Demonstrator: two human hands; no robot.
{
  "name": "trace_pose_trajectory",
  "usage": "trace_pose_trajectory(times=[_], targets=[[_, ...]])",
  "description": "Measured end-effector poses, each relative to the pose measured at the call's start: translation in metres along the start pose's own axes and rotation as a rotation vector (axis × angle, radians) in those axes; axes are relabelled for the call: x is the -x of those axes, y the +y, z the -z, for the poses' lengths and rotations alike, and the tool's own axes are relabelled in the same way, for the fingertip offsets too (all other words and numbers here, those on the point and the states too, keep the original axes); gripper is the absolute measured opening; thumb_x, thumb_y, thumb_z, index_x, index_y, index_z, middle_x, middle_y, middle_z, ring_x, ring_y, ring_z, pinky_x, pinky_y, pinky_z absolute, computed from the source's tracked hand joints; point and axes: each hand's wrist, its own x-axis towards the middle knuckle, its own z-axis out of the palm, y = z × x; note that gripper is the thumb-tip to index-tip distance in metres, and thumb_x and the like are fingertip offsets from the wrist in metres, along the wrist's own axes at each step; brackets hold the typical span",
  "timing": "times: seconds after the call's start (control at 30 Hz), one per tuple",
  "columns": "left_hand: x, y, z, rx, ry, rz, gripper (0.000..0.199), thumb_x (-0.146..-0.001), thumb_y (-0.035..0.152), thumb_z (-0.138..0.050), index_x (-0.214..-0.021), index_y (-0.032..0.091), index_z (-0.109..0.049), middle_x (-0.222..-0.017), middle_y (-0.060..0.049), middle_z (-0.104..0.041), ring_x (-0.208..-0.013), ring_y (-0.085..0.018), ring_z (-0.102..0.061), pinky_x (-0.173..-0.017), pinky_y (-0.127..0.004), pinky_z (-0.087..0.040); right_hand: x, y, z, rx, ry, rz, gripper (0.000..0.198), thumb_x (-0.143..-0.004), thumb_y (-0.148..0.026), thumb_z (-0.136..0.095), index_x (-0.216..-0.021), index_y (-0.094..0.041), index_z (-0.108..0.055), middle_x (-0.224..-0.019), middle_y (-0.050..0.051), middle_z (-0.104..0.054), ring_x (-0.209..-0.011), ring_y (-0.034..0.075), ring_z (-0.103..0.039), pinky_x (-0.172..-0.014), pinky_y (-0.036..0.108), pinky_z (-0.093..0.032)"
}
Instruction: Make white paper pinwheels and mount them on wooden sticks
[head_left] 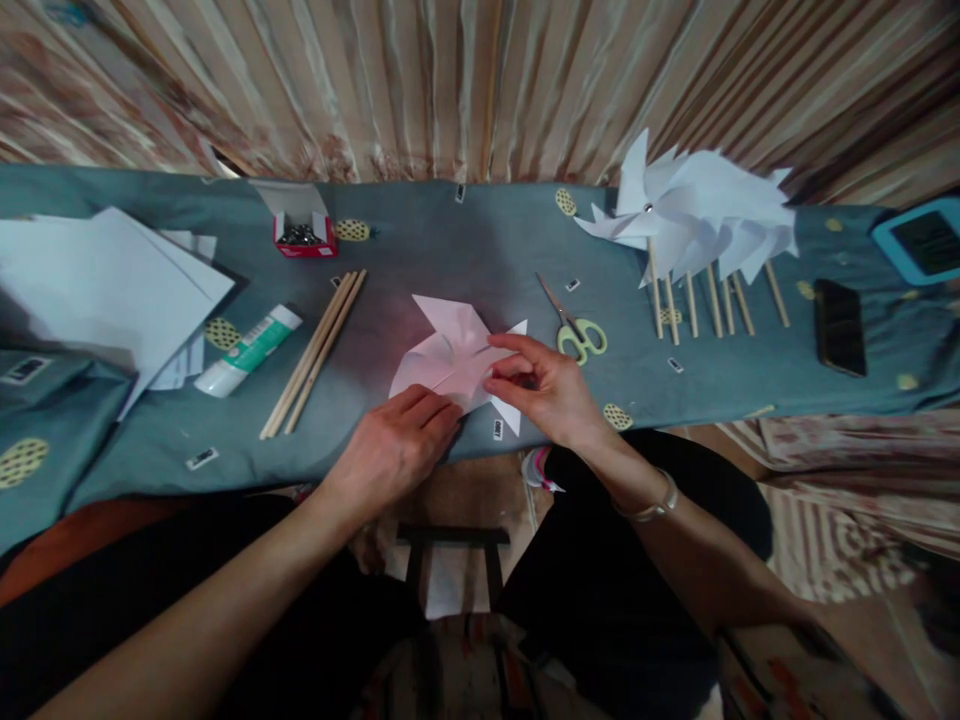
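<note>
A paper pinwheel [457, 345] with pointed, curled blades lies on the cloth in front of me, tinted pinkish by the light. My left hand [409, 435] has its fingers together on the pinwheel's near left edge, pressing the paper. On the right side of the same pinwheel, my right hand [544, 385] pinches a blade between thumb and index finger. To the right of that hand are scissors [574, 330] with light green handles, their blades pointing away. No stick is visible on this pinwheel.
Left of my hands lie wooden sticks [315, 355], a glue stick [249, 350] and white paper sheets [97, 290]. An opened red box [305, 236] holds small metal pieces. Several finished pinwheels [697, 215] on sticks, a phone [840, 328] and a blue-framed device [922, 243] are at right.
</note>
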Motion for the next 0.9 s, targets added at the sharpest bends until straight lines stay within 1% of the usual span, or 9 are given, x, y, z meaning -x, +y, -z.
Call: trace_pose_trajectory(times=[0.07, 0.13, 0.2, 0.3, 0.43, 0.57, 0.73, 0.9], targets=[[0.0, 0.002, 0.001, 0.003, 0.016, 0.014, 0.025, -0.096, 0.019, -0.048, -0.117, 0.013, -0.058, -0.099, -0.01, -0.069, -0.088, -0.021, -0.063, -0.078, -0.035, -0.057, 0.001, -0.003, -0.004, 0.114, 0.014, 0.042, 0.045, -0.08, -0.024, -0.069, -0.123, -0.025, -0.058, -0.091, 0.0, -0.074, -0.075, 0.014, -0.067, -0.077, 0.032, -0.056], [0.001, 0.004, 0.0, 0.024, 0.006, 0.005, 0.031, -0.095, 0.016, -0.048, -0.125, 0.013, -0.054, -0.108, -0.011, -0.068, -0.091, -0.021, -0.063, -0.079, -0.035, -0.057, 0.004, -0.007, -0.008, 0.231, 0.013, 0.098, 0.044, -0.084, -0.022, -0.064, -0.127, -0.026, -0.055, -0.093, 0.001, -0.074, -0.081, 0.015, -0.068, -0.082, 0.035, -0.055], [0.003, 0.004, -0.002, 0.054, -0.006, -0.013, 0.03, -0.094, 0.013, -0.048, -0.122, 0.013, -0.056, -0.111, -0.012, -0.067, -0.093, -0.021, -0.063, -0.081, -0.035, -0.057, 0.005, -0.009, -0.011, 0.331, 0.009, 0.166, 0.042, -0.087, -0.021, -0.059, -0.129, -0.026, -0.054, -0.094, 0.001, -0.074, -0.087, 0.017, -0.068, -0.087, 0.036, -0.054], [0.005, 0.003, -0.005, 0.087, 0.003, -0.019, 0.026, -0.093, 0.012, -0.049, -0.117, 0.011, -0.06, -0.109, -0.013, -0.067, -0.094, -0.022, -0.061, -0.081, -0.036, -0.057, 0.005, -0.01, -0.013, 0.418, 0.007, 0.262, 0.042, -0.09, -0.02, -0.055, -0.131, -0.022, -0.051, -0.094, 0.002, -0.073, -0.093, 0.018, -0.066, -0.089, 0.036, -0.053], [0.006, 0.002, -0.008, 0.101, 0.003, -0.018, 0.026, -0.093, 0.011, -0.049, -0.117, 0.009, -0.059, -0.109, -0.014, -0.066, -0.095, -0.023, -0.06, -0.082, -0.038, -0.058, 0.003, -0.008, -0.016, 0.473, 0.006, 0.323, 0.042, -0.09, -0.021, -0.055, -0.131, -0.019, -0.05, -0.092, 0.003, -0.073, -0.094, 0.019, -0.065, -0.088, 0.035, -0.053], [0.006, 0.002, -0.008, 0.104, -0.022, 0.001, 0.026, -0.093, 0.011, -0.05, -0.117, 0.01, -0.06, -0.109, -0.013, -0.065, -0.096, -0.023, -0.059, -0.083, -0.038, -0.057, 0.002, -0.009, -0.017, 0.484, -0.003, 0.314, 0.043, -0.091, -0.022, -0.054, -0.134, -0.021, -0.048, -0.094, 0.004, -0.072, -0.097, 0.02, -0.063, -0.089, 0.037, -0.053], [0.007, 0.003, -0.008, 0.111, -0.029, 0.005, 0.027, -0.092, 0.011, -0.052, -0.118, 0.007, -0.059, -0.108, -0.014, -0.065, -0.096, -0.023, -0.058, -0.083, -0.037, -0.057, 0.003, -0.008, -0.017, 0.493, 0.001, 0.329, 0.048, -0.09, -0.02, -0.054, -0.137, -0.024, -0.045, -0.098, 0.004, -0.071, -0.099, 0.021, -0.062, -0.09, 0.038, -0.053], [0.007, 0.002, -0.01, 0.103, -0.005, -0.007, 0.026, -0.091, 0.01, -0.053, -0.116, 0.006, -0.06, -0.106, -0.014, -0.064, -0.094, -0.023, -0.058, -0.081, -0.037, -0.058, 0.002, -0.004, -0.018, 0.535, 0.034, 0.381, 0.045, -0.091, -0.022, -0.055, -0.134, -0.018, -0.046, -0.096, 0.005, -0.071, -0.096, 0.02, -0.062, -0.089, 0.037, -0.051]])
